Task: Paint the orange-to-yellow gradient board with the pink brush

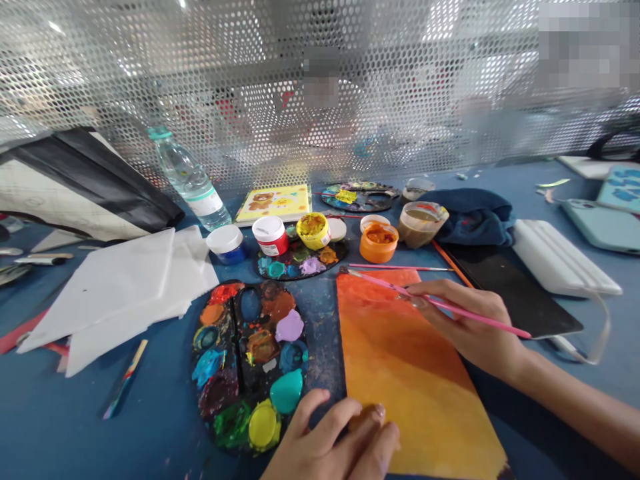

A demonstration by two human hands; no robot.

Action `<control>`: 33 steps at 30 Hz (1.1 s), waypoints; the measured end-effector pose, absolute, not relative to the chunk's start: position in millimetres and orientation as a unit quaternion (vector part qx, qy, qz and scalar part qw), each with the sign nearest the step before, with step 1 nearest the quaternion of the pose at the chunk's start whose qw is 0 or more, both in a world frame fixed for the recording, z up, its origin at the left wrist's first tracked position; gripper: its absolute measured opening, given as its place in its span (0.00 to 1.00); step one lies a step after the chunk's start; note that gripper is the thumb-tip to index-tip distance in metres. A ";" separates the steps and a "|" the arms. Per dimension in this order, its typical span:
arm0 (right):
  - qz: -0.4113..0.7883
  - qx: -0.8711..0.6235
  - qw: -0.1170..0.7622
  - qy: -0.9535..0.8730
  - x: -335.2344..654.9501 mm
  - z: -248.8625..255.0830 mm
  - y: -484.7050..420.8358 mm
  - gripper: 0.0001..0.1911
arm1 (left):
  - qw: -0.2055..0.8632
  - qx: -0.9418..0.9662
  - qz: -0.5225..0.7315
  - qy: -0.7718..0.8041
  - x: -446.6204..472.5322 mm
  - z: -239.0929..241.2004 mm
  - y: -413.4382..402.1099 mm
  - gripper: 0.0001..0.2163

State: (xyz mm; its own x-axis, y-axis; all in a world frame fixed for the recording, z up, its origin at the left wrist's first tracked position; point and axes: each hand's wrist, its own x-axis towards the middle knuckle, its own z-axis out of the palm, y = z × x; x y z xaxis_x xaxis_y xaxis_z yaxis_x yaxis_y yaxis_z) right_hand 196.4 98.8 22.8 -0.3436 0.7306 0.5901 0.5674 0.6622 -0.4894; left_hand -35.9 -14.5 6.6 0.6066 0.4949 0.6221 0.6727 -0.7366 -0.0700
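My right hand point(460, 327) holds a pink paintbrush point(440, 300), with its tip at the top left of a painted sheet point(410, 360) that fades from orange to yellow. My left hand point(335, 440) rests curled on the sheet's lower left edge, holding nothing. Left of the sheet lies an oval black palette point(250, 360) thick with dried paint. A smaller palette point(300, 261) sits above it among paint jars, including a yellow-smeared jar point(313, 230) and an orange jar point(379, 243).
A water bottle point(190, 180) lies on its side beside white paper sheets point(115, 287). A second pink brush point(400, 267) lies above the painted sheet. A black board point(515, 293), dark blue cloth point(473, 217) and teal phone point(603, 227) lie right, before a perforated metal screen point(320, 80).
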 end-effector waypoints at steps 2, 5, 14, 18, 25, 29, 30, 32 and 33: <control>0.103 -0.396 0.407 -0.817 196.4 20.7 99.2 0.05 | 0.149 -0.885 -0.291 -0.332 -36.0 6.9 -14.6 0.18; 0.102 -0.400 0.403 -0.817 196.3 20.4 100.1 0.05 | 0.152 -0.887 -0.284 -0.330 -36.4 8.6 -15.2 0.18; 0.113 -0.379 0.401 -0.826 195.8 19.1 101.5 0.06 | 0.153 -0.880 -0.292 -0.340 -33.9 10.7 -15.1 0.20; 0.116 -0.394 0.401 -0.819 196.0 18.0 102.6 0.05 | 0.156 -0.882 -0.292 -0.336 -34.6 8.5 -14.2 0.20; 0.108 -0.377 0.403 -0.827 196.5 20.2 102.0 0.06 | 0.149 -0.886 -0.281 -0.338 -35.1 9.6 -15.8 0.17; 0.109 -0.390 0.411 -0.817 196.6 22.5 101.3 0.04 | 0.154 -0.883 -0.288 -0.337 -34.9 8.9 -16.2 0.19; 0.110 -0.388 0.411 -0.817 196.7 22.8 101.1 0.04 | 0.154 -0.883 -0.288 -0.336 -35.1 8.5 -16.2 0.19; 0.114 -0.378 0.408 -0.823 196.6 22.9 101.0 0.05 | 0.154 -0.885 -0.286 -0.334 -35.6 7.6 -16.2 0.19; 0.113 -0.375 0.408 -0.825 196.5 22.8 101.1 0.05 | 0.155 -0.886 -0.286 -0.332 -35.8 7.3 -16.3 0.19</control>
